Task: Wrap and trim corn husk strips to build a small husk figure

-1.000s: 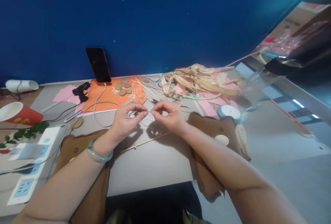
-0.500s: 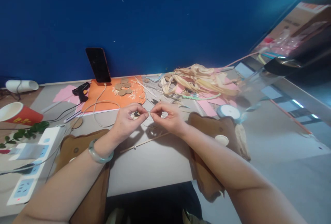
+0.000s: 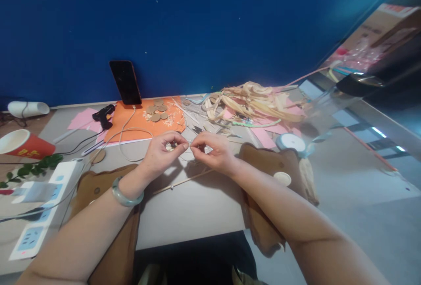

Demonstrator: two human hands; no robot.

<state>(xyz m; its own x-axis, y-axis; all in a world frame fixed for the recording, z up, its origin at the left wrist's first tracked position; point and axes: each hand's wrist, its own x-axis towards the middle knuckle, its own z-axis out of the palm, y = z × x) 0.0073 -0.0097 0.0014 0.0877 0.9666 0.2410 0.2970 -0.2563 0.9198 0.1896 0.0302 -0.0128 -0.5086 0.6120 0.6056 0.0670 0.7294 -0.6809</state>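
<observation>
I see L hand (image 3: 162,152) and R hand (image 3: 213,151) now closer vs 1 s ago, fingertips pinched on tiny piece (image 3: 188,146), prob fine joining work.

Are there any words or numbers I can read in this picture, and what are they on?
No text here can be read.
Red paper cup: yellow marks on its side, too blurred to read.
White power strip: no readable label.
Phone: dark screen, nothing showing.
</observation>
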